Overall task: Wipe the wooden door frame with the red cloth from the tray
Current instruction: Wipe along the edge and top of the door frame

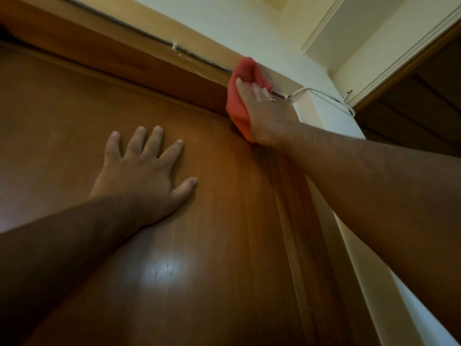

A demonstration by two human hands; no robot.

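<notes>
1. Wooden door (199, 221) fills the head view, door frame (139, 63) across the top, cream wall (224, 23) above.
2. Left hand (147, 171) lies flat on the door, fingers spread, holding nothing.
3. Right hand (264, 113) presses the red cloth (240, 96) against the frame's upper right corner.

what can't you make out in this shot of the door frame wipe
- Head view: the frame under the red cloth is hidden by cloth and right hand, so the contact spot is unseen.
- The door under the left hand is covered.
- The tray is outside the view.
- The cable along the frame top is too blurred to identify.
- The frame's lower part is cut off by the bottom edge.
</notes>
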